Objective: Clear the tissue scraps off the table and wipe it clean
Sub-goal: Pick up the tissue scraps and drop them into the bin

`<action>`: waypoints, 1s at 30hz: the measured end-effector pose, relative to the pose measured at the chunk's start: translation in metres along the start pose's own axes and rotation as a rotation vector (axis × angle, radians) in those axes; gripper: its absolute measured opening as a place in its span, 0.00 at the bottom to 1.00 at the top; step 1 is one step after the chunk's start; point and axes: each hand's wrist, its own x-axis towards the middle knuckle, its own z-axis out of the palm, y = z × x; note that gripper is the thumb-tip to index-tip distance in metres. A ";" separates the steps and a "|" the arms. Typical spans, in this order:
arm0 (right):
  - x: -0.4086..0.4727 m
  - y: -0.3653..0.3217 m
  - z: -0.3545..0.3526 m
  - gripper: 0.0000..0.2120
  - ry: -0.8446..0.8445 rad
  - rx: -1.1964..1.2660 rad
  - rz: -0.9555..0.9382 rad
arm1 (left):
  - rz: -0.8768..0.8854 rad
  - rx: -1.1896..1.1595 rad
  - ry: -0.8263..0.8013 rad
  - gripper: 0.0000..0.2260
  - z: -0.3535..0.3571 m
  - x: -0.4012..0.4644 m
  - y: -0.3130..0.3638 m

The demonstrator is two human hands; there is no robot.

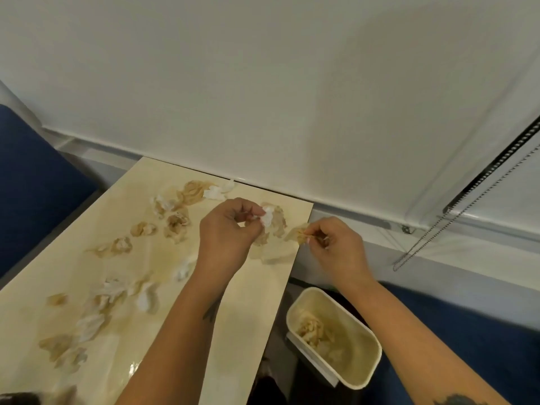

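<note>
Over the far right corner of the table [239,317], the left hand [228,229] pinches a white tissue bit [267,217], and the right hand [336,244] pinches a stained scrap [296,233] just off the edge. Roughly a dozen more scraps [117,247] litter the tabletop. One bin [368,340] sits near right, with soggy tissue [314,331] inside.

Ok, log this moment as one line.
left hand: pinching white scrap | right hand: pinching stained scrap | bin: partly filled | table: littered
</note>
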 end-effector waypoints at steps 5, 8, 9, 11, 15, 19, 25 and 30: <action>-0.020 0.020 -0.024 0.10 0.038 -0.038 0.053 | 0.059 0.055 -0.119 0.08 0.040 -0.012 -0.001; -0.035 0.036 -0.037 0.09 0.066 -0.061 0.072 | 0.050 0.064 -0.200 0.07 0.062 -0.023 -0.007; -0.041 0.042 -0.041 0.09 0.074 -0.073 0.083 | 0.045 0.070 -0.226 0.07 0.070 -0.027 -0.011; -0.050 0.052 -0.048 0.09 0.087 -0.097 0.106 | 0.036 0.097 -0.275 0.08 0.083 -0.035 -0.019; -0.065 0.067 -0.060 0.09 0.108 -0.131 0.157 | -0.002 0.180 -0.403 0.11 0.110 -0.050 -0.042; -0.077 0.077 -0.067 0.09 0.119 -0.155 0.203 | 0.024 0.264 -0.540 0.10 0.135 -0.060 -0.064; -0.091 0.084 -0.072 0.07 0.112 -0.182 0.232 | -0.048 0.336 -0.709 0.12 0.159 -0.064 -0.088; -0.098 0.089 -0.072 0.07 0.089 -0.202 0.249 | -0.112 0.421 -0.750 0.15 0.162 -0.065 -0.100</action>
